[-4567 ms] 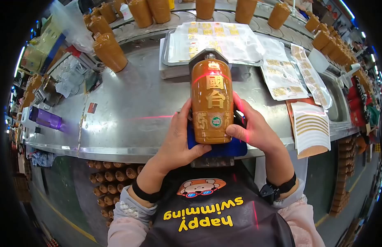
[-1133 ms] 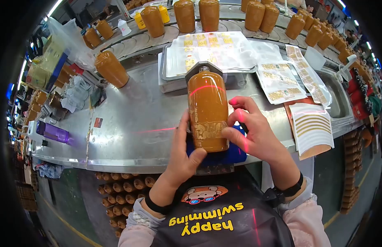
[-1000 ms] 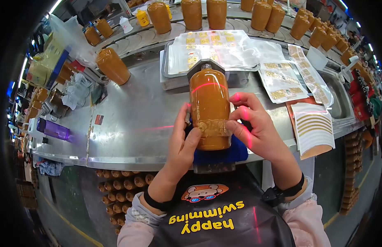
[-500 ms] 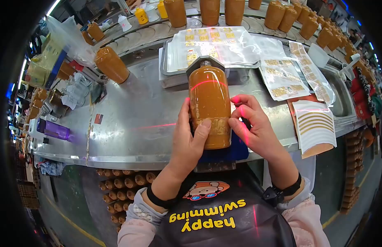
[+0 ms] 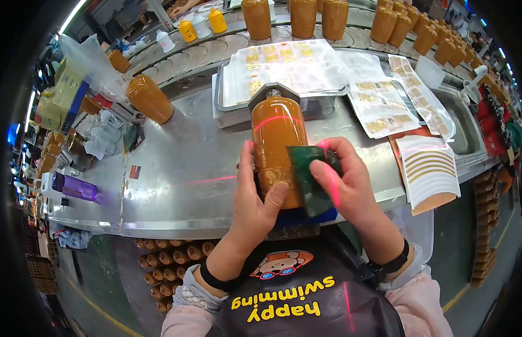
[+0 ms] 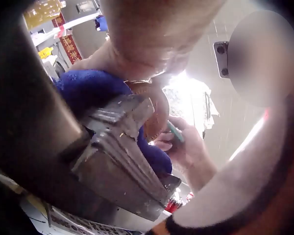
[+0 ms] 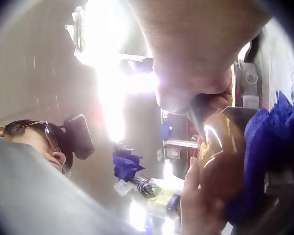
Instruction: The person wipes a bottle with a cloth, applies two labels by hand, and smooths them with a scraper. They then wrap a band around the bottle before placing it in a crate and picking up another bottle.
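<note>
Glossy brown bottle (image 5: 279, 132), green sheet (image 5: 306, 184) alongside

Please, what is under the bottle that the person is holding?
A blue cloth shows under the bottle, with a grey support below it. The part covered by the bottle cannot be seen.

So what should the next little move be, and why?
Probably to sweep the green sheet gently along the bottle's gold band, perhaps smoothing it. The right hand holds the sheet at the bottle's right side, and the left hand grips the bottle, thumb near the band.
</note>
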Motion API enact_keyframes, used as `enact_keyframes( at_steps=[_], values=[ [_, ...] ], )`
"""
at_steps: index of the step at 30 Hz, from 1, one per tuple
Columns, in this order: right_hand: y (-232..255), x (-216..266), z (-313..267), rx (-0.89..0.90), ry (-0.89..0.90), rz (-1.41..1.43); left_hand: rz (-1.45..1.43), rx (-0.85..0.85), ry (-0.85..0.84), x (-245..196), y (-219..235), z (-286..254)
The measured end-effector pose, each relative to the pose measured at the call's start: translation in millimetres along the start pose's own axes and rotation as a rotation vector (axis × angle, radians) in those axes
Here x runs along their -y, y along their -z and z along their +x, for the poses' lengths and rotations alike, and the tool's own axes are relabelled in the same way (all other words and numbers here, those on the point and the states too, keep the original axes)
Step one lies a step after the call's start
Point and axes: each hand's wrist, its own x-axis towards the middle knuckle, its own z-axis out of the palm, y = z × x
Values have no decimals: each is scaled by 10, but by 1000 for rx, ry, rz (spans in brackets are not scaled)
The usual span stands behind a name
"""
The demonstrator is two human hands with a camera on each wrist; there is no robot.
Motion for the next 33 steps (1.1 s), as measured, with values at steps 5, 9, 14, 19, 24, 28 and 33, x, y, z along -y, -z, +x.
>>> enact_keyframes(
  at_steps=[5, 9, 14, 19, 24, 28, 33],
  values=[
    [95, -314, 5, -64, -81, 52, 146, 46, -35, 22, 43, -21],
    [110, -328, -9, -68, -54, 93, 208, 25, -115, -54, 29, -35],
    [149, -383, 33, -50, -64, 157, 1027, 149, -577, -192, 35, -259],
    [185, -179, 117, -154, 11, -166, 967, 176, -685, -192, 2, -128],
    [192, 98, 6, 280, 821, -679, 764, 60, -325, 27, 149, -117],
    [249, -20, 348, 89, 477, -409, 699, 90, -233, 94, 175, -129],
    [154, 307, 223, 497, 782, -548, 850, 87, -304, -3, 241, -79]
  ],
)
